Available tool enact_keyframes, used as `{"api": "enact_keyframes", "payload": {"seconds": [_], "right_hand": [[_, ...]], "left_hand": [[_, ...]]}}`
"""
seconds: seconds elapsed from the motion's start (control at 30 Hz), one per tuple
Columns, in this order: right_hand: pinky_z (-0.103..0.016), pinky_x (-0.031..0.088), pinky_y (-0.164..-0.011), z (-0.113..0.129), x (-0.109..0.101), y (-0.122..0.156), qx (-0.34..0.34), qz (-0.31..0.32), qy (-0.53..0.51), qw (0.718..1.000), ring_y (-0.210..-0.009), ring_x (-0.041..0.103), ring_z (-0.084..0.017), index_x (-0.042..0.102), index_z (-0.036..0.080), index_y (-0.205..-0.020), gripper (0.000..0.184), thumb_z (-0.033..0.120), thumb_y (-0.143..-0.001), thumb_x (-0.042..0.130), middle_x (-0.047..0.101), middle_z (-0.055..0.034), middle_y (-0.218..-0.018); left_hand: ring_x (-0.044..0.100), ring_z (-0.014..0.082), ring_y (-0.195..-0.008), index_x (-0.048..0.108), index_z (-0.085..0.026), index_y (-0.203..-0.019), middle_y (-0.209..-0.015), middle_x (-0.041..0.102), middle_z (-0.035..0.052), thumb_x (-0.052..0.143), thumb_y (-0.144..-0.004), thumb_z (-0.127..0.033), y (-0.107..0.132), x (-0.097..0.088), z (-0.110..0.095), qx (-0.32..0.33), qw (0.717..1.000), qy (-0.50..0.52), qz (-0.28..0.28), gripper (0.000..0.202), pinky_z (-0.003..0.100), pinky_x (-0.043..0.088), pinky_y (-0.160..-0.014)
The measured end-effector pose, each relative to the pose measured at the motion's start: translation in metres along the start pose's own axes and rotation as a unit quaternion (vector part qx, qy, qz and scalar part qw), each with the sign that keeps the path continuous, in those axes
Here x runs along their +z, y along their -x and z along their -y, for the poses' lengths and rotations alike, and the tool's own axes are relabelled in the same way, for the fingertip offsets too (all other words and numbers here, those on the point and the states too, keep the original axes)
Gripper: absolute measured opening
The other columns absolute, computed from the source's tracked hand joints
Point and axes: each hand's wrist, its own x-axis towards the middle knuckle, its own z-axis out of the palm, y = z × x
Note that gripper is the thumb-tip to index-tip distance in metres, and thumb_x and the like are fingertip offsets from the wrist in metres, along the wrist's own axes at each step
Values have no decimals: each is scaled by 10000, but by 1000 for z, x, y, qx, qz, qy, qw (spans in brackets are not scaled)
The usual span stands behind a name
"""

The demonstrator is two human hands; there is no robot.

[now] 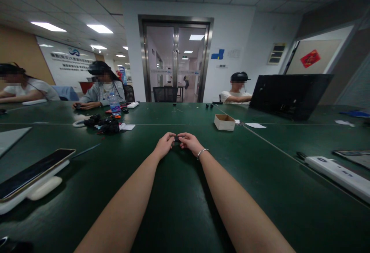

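Both my arms stretch out over a dark green table [185,206]. My left hand [164,144] and my right hand [188,142] meet at the table's middle, fingertips pinched together on a small black part [176,139] held between them. Its shape is too small to make out. A thin bracelet circles my right wrist. A small open cardboard box [224,122] stands just beyond and to the right of my hands.
A phone [31,172] on a white stand lies at near left. A white power strip [338,172] sits at right. A pile of black parts [104,124] and a water bottle [115,104] lie far left, a black case [289,95] far right. Three people sit across the table.
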Motion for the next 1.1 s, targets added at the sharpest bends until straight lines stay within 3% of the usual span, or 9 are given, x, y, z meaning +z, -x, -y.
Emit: {"api": "enact_keyframes", "payload": {"seconds": [0.2, 0.5, 1.1], "right_hand": [[-152, 473, -436, 0, 0, 0, 1, -1, -2, 1000, -450, 534, -58, 606, 127, -911, 134, 108, -778, 607, 565, 20, -570], [-151, 467, -431, -4, -1, -3, -2, 6, -5, 1000, -438, 531, -55, 602, 121, -916, 136, 86, -786, 580, 569, 22, -564], [-161, 476, -454, 1, -1, 1, 6, 3, -7, 1000, -459, 541, -64, 599, 123, -925, 138, 88, -795, 568, 566, 17, -567]], "left_hand": [[495, 95, -563, 558, -211, -1052, -769, 556, 9, 470, -797, -351, 3, 0, -3, 3, 1000, -21, -1, 304, 200, 390, -511], [481, 96, -530, 557, -202, -1021, -649, 519, -15, 401, -828, -347, 1, 0, 2, 12, 1000, -7, -3, 287, 200, 380, -502], [515, 92, -535, 541, -209, -1053, -739, 558, 1, 419, -827, -412, 3, -1, 1, 18, 1000, -15, -2, 328, 205, 389, -499]]}}
